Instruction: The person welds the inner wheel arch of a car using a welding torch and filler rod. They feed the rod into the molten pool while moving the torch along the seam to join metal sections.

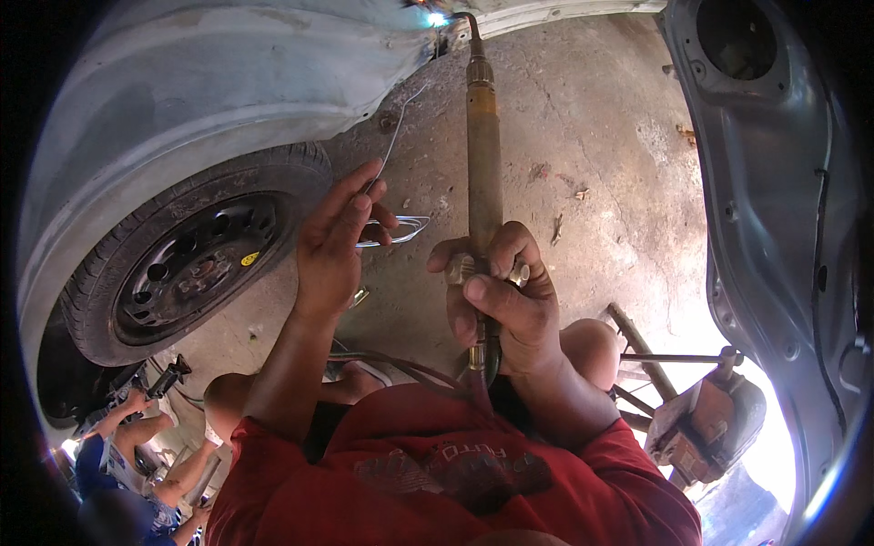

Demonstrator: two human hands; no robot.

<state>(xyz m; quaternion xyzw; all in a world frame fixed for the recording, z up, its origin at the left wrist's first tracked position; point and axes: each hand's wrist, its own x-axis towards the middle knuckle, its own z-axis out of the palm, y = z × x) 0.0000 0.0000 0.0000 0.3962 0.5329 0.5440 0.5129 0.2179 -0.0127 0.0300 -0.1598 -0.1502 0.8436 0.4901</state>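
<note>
My right hand [510,291] is wrapped round the valve end of a gas welding torch [484,173], its thumb by the brass knobs. The torch points away from me, and its bent tip glows bright blue-white against the lower edge of the grey car body [273,64]. Hoses [401,364] run from the torch's near end toward my lap. Between the fingers of my left hand [346,218] is a thin filler wire [398,123], its straight end reaching up toward the car's edge. The wire's coiled part hangs beside that hand.
A black wheel with its tire [196,264] stands at the left under the fender. A grey car door [774,209] hangs open on the right. Near my right knee is a rusty metal stand [701,419]. Another person [137,464] crouches at the lower left. Concrete floor [592,155] lies beneath.
</note>
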